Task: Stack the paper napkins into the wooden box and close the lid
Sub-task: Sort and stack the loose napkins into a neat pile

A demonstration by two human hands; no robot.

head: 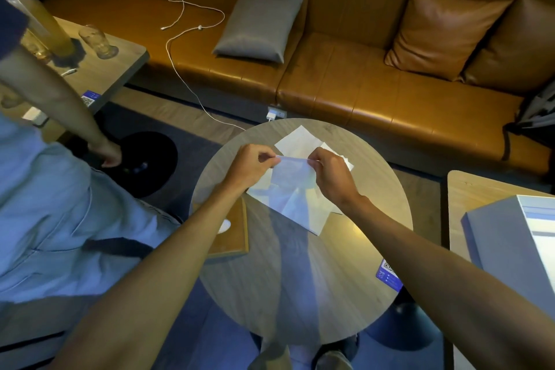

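White paper napkin: I'm pinching its top corners, left hand and right hand, over the round table. Other napkins lying loose; wooden box sitting by my forearm. Stacking and lid-closing looking undone.

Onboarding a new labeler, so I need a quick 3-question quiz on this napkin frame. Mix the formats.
1. True or false: the left hand and the right hand pinch the same napkin with their fingers.
2. The wooden box lies: A) partly under the left forearm; B) on the sofa; C) in the right hand.
3. Fill in: the spare napkins lie on the round ___.

Key: 1 true; 2 A; 3 table.
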